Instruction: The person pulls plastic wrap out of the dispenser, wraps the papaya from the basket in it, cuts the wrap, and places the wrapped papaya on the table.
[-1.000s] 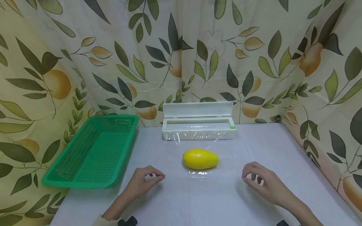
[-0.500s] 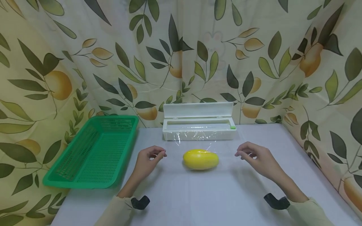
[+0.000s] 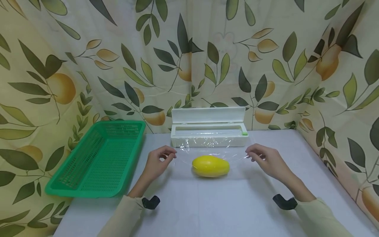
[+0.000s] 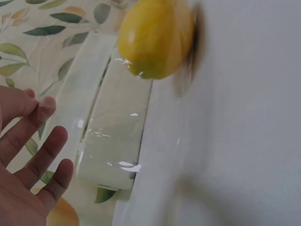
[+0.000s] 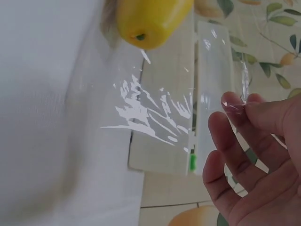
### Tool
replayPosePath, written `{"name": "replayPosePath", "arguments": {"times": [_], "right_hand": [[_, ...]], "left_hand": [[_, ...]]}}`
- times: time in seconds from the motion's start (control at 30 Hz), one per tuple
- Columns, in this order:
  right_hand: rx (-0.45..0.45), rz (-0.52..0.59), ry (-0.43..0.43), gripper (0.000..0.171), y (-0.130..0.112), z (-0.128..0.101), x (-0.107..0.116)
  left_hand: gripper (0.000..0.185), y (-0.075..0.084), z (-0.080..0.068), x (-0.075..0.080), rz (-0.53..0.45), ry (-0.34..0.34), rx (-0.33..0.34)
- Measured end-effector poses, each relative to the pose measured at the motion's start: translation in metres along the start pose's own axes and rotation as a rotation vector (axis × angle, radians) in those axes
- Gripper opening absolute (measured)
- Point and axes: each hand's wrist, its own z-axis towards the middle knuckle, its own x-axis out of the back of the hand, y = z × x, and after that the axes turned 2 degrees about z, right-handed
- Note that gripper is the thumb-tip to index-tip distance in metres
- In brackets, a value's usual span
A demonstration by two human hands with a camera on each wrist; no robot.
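Observation:
A yellow papaya-like fruit [image 3: 210, 166] lies on the white-covered table with clear plastic wrap [image 3: 217, 153] around it. My left hand [image 3: 160, 161] pinches one corner of the wrap between thumb and forefinger, to the fruit's left. Opposite it, my right hand [image 3: 265, 161] pinches the other corner; the right wrist view shows the film [image 5: 146, 113] wrinkled and shiny beside those fingers. Behind the fruit stands a white wrap dispenser box [image 3: 209, 141], lid raised, the film running out over its front. How the film lies against the fruit is hard to make out.
A green plastic basket [image 3: 109, 161] stands on the table's left side. A small green slider [image 3: 244, 134] sits at the dispenser's right end. Leaf-and-fruit-patterned curtain [image 3: 219, 65] hangs behind and along both sides of the table.
Both hands have moved away from me toward the dispenser and risen, drawing the near edge of the film back over the fruit. Fruit, box and basket stay in place.

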Motion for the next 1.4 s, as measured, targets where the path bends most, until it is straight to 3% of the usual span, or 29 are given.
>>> {"name": "replayPosePath", "arguments": {"times": [0.2,0.33,0.63,1.0,1.4], "right_hand": [[-0.029,-0.016,-0.018,0.015,0.004,0.003,-0.001],[-0.027,-0.028,-0.014,0.017,0.005,0.005,-0.003],[-0.061,-0.032,-0.029,0.02,0.014,0.014,-0.018],[-0.116,-0.055,-0.096,0.021,0.036,0.018,-0.041],[-0.154,-0.033,-0.158,0.021,0.042,0.014,-0.058]], "left_hand": [[0.013,-0.005,0.006,0.001,0.042,-0.004,-0.008],[0.01,-0.007,0.009,-0.001,0.058,-0.002,0.023],[0.018,-0.023,0.017,-0.02,0.079,0.061,0.037],[0.018,-0.042,0.02,-0.038,0.129,0.033,0.131],[0.012,-0.056,0.012,-0.049,0.16,-0.002,0.186]]}}
